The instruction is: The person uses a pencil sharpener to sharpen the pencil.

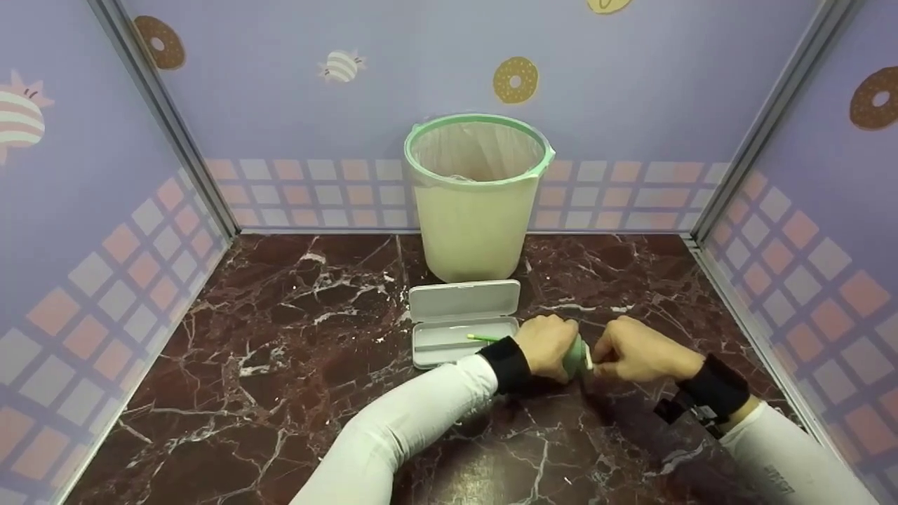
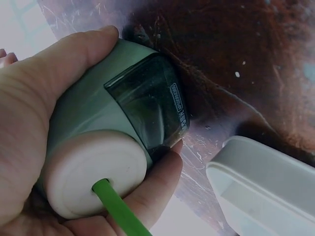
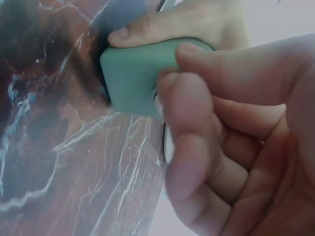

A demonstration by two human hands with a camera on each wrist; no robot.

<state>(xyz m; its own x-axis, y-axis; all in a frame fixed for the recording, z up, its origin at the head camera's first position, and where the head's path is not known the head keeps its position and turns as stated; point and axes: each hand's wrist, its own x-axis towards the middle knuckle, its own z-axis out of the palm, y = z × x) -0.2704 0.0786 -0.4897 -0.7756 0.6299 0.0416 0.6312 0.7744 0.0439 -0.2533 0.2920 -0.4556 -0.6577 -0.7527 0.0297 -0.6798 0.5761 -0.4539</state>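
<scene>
My left hand (image 1: 549, 344) grips a green crank pencil sharpener (image 2: 93, 108), its thumb along one side and fingers underneath. The sharpener has a dark see-through shavings window (image 2: 152, 101) and a pale round front. A green pencil (image 2: 118, 209) sticks out of the hole in that front. At the sharpener's other end, my right hand (image 1: 642, 351) pinches the small white crank handle (image 1: 588, 356) with curled fingers. Those fingers hide most of the crank in the right wrist view. Left of the sharpener, a white pencil case (image 1: 449, 356) lies with its lid (image 1: 464, 301) raised.
Behind the pencil case stands a pale bin (image 1: 473, 224) with a green rim and a clear liner, against the back wall. Patterned walls (image 1: 280, 105) enclose the dark red marbled tabletop (image 1: 295, 351) at the back and both sides.
</scene>
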